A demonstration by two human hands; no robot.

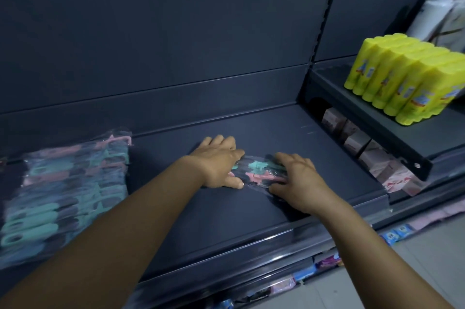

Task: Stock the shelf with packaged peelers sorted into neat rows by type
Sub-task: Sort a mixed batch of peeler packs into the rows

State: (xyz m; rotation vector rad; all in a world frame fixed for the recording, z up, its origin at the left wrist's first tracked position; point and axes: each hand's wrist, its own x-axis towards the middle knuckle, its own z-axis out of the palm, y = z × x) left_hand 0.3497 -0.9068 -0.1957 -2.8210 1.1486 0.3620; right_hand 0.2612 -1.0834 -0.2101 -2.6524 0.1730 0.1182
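Note:
A clear packet of peelers [256,171] with teal and pink handles lies flat in the middle of the dark shelf [226,213]. My left hand [219,163] rests on its left end, fingers fairly straight and the thumb along the near edge. My right hand [297,178] holds its right end, fingers curled over the far edge and the thumb at the near edge. A large pile of the same clear packets [65,188], teal and pink, lies at the shelf's left end.
A higher shelf [372,117] on the right carries a pack of yellow bottles [402,77] and white bottles [442,7]. Pink-brown boxes [372,152] sit under it. Lower shelves hold small packets [397,233]. The shelf's back wall [176,57] is dark.

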